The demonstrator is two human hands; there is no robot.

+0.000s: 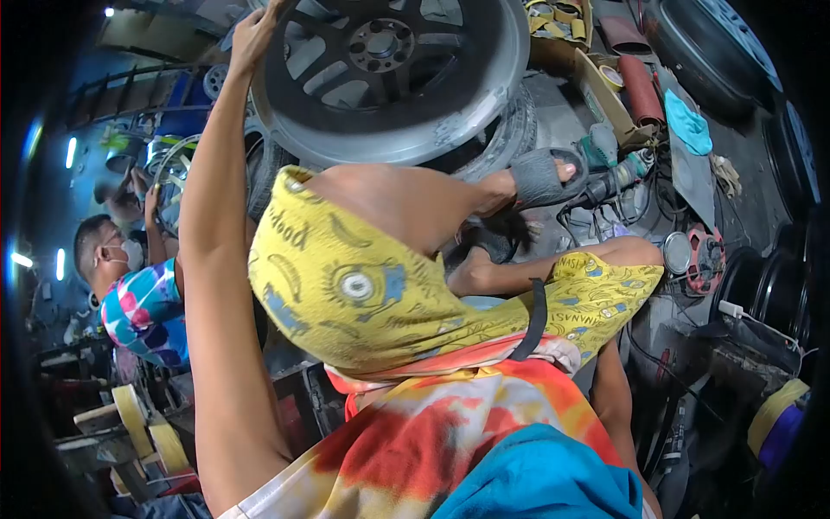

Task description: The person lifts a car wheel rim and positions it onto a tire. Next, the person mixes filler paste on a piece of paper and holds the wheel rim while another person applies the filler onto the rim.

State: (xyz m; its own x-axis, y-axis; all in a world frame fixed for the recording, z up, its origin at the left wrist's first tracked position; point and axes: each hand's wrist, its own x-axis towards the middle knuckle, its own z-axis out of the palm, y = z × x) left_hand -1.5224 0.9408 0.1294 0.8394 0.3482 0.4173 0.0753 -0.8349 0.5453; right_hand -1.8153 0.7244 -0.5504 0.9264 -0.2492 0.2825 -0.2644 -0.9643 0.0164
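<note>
My left arm reaches up the left side, and my left hand [254, 36] is at the upper left edge of a large grey alloy wheel rim [467, 117]. Its fingers curl over the rim's edge, partly cut off by the top of the view. The rim lies tilted in front of my raised knee, over a tyre [510, 130], with its dark spokes and hub facing me. Lighter scuffed patches show on its lip. My right arm goes down beside my right thigh; the hand is hidden behind my leg.
Power tools [618, 177] with tangled cables lie right of my sandalled foot. Beyond are a cardboard box [596, 95], a red sandpaper roll [640, 91] and a blue cloth [687, 121]. Wheels [718, 52] line the right side. A masked co-worker [143, 294] sits at left.
</note>
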